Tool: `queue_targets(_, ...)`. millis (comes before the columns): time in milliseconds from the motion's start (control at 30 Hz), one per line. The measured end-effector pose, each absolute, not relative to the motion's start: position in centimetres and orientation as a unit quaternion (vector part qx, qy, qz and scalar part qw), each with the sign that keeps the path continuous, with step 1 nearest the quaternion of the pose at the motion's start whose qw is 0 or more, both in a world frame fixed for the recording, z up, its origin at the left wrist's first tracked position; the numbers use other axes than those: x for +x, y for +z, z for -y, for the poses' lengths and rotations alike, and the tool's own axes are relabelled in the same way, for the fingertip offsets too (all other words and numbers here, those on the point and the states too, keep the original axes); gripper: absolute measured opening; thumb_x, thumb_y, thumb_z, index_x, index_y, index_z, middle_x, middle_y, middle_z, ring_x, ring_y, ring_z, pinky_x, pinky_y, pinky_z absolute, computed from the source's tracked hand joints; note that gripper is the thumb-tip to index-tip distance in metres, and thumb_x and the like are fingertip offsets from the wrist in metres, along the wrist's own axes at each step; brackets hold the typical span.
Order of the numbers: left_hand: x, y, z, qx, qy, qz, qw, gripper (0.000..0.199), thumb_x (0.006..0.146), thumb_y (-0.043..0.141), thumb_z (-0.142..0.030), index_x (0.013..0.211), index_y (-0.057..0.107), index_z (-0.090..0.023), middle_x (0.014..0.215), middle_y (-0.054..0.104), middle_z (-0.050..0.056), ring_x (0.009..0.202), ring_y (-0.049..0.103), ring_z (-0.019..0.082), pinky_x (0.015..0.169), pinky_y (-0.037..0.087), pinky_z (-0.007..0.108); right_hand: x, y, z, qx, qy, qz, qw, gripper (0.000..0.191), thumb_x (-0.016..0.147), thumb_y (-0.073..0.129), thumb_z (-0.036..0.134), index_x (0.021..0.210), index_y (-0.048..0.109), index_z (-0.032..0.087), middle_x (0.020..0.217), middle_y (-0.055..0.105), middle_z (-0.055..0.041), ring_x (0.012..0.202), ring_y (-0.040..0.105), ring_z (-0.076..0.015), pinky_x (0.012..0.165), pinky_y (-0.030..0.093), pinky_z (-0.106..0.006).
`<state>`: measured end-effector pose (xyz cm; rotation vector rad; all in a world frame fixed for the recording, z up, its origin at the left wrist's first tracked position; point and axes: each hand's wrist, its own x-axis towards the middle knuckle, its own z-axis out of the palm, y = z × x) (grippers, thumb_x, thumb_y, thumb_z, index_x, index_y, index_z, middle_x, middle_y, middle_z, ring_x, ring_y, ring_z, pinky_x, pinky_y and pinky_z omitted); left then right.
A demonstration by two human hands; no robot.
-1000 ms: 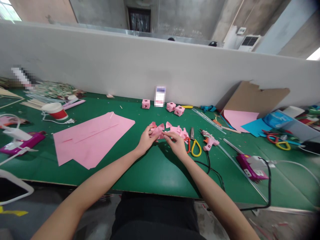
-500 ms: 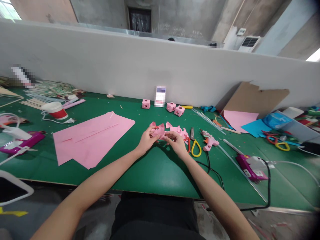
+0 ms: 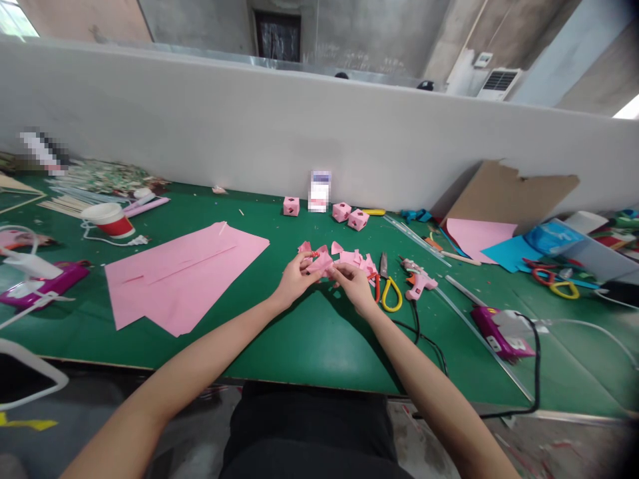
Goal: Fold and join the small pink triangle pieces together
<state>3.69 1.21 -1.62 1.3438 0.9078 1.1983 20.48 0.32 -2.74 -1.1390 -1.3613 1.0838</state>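
Both hands meet over a small folded pink paper piece (image 3: 321,261) near the middle of the green table (image 3: 299,339). My left hand (image 3: 296,276) grips its left side, with a bit of red showing by the fingertips. On its right side my right hand (image 3: 351,283) pinches the edge between thumb and fingers. Cut pink paper scraps (image 3: 360,261) lie just beyond and right of the hands. Yellow-handled scissors (image 3: 392,293) and a pink glue gun (image 3: 419,283) rest to the right of my right hand.
Large pink sheets (image 3: 184,279) lie at the left, near a red and white cup (image 3: 110,221). Three pink paper cubes (image 3: 291,206) stand at the back by the partition (image 3: 224,133). Purple power strips (image 3: 499,336) sit at both sides; a black cable crosses the right.
The pink piece between the hands has tilted slightly, and its near face looks flatter. Both hands keep nearly the same place and hold.
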Motion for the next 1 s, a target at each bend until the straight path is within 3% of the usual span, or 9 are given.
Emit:
queue_targets(500,3.59,-1.50,-1.10,0.585,0.487,-0.396,0.514,0.049,0.066,0.074,-0.026,0.109,0.053,-0.015,0.088,0.068,0.004,0.076,0.066,0.017,0.070,0.052,0.028,20.62,-2.23,-0.15,-0.476,0.499,0.530,0.494,0.032,0.066,0.076,0.047,0.080,0.070,0.018,0.072,0.068,-0.0024,0.068,0.063,-0.0151,0.055,0.051,-0.024)
queue_targets(1000,3.64,-1.57,-1.04,0.591,0.485,-0.392,0.512,0.050,0.066,0.075,-0.029,0.111,0.054,-0.016,0.087,0.068,0.005,0.074,0.065,0.017,0.065,0.052,0.027,20.54,-2.23,0.05,-0.477,0.500,0.523,0.498,0.034,0.065,0.076,0.050,0.076,0.068,0.019,0.074,0.068,-0.0023,0.068,0.063,-0.0145,0.056,0.051,-0.024)
